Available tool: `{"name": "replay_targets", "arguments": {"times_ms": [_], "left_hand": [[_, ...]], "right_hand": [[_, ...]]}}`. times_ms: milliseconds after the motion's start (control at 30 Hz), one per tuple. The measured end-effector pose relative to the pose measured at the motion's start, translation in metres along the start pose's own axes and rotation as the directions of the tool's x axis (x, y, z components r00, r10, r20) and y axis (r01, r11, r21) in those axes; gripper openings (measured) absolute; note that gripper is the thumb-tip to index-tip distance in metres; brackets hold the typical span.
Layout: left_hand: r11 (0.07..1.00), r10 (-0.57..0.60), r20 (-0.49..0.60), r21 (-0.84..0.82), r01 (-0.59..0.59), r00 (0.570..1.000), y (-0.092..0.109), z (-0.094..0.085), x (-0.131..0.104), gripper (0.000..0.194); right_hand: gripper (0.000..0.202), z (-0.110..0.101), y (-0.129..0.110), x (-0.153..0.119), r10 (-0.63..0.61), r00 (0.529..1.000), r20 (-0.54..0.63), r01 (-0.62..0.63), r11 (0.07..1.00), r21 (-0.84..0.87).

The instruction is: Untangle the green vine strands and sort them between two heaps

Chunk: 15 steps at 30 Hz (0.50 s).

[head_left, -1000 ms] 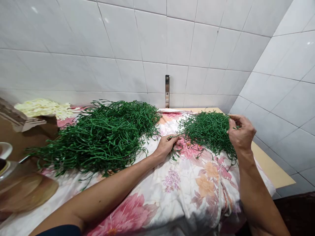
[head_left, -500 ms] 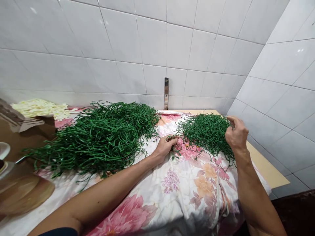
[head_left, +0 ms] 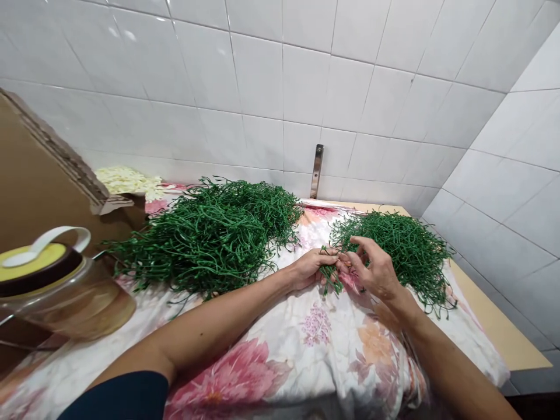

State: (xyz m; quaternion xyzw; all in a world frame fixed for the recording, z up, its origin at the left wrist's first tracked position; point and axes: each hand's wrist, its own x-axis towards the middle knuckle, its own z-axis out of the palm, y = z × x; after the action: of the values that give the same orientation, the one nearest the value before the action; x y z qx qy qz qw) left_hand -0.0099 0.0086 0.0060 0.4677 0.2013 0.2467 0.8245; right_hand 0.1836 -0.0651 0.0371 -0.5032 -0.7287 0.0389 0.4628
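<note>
Over the middle of the cloth, my left hand (head_left: 311, 268) pinches a small bunch of thin green stems (head_left: 331, 281) with knobbed tips. My right hand (head_left: 370, 269) has come up against the left fingertips, its thumb and fingers closed together; what lies between them is too small to make out. Behind and right of it spreads a loose pile of the same green stems (head_left: 405, 251). A larger heap of green stems (head_left: 219, 233) lies left of my left hand.
A floral cloth (head_left: 271, 356) covers the board (head_left: 499, 326), whose bare edge shows at right. At left stand a clear jar (head_left: 83, 303) with a yellow-and-brown lid and a cardboard box (head_left: 39, 175). Pale yellow pieces (head_left: 129, 182) lie behind. A metal bracket (head_left: 317, 172) is on the tiled wall.
My right hand has moved left from the right-hand pile to meet my left hand. The view has shifted left, showing more of the jar and box.
</note>
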Motion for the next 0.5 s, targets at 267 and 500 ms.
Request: {"name": "replay_targets", "arguments": {"times_ms": [267,500], "left_hand": [[1.000,-0.012,-0.024,0.020,0.013,1.000,0.0003,0.0037,-0.0014,0.040],[0.986,0.169,-0.166,0.034,-0.165,0.972,-0.0004,0.0059,-0.0010,0.053]], "right_hand": [[0.024,0.0069,0.0025,-0.0016,0.106,0.992,0.071,-0.110,0.993,0.050],[0.025,0.0084,0.0025,-0.0030,0.159,0.986,-0.042,-0.156,0.986,0.057]]}}
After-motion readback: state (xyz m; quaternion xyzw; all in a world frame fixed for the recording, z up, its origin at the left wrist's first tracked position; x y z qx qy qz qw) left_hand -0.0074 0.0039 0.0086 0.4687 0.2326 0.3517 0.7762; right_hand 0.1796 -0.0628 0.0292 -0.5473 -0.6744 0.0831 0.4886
